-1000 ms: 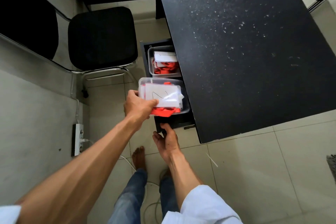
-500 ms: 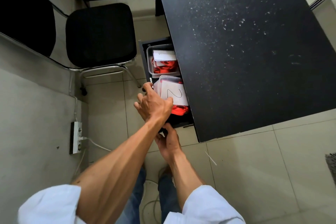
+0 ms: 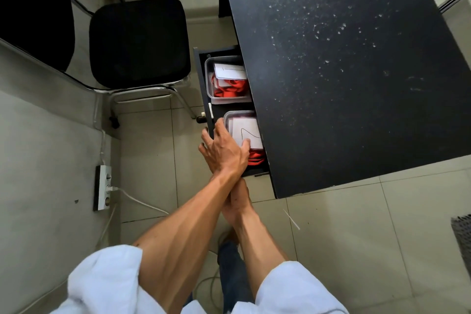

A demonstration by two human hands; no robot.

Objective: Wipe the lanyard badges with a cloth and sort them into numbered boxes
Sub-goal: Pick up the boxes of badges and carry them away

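The near lidded box, with a paper label and red lanyards inside, sits in the open drawer under the black desk. The left hand rests on it, fingers spread along its 9 o'clock rim and thumb pressing the label. A second box lies at 12 o'clock. At 6 o'clock the right hand is mostly hidden under the left forearm, so its grip cannot be told.

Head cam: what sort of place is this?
Probably an office or workroom. A black desk has an open drawer holding clear boxes of orange lanyards. A black chrome-framed chair stands beside it, and a power strip lies on the tiled floor.
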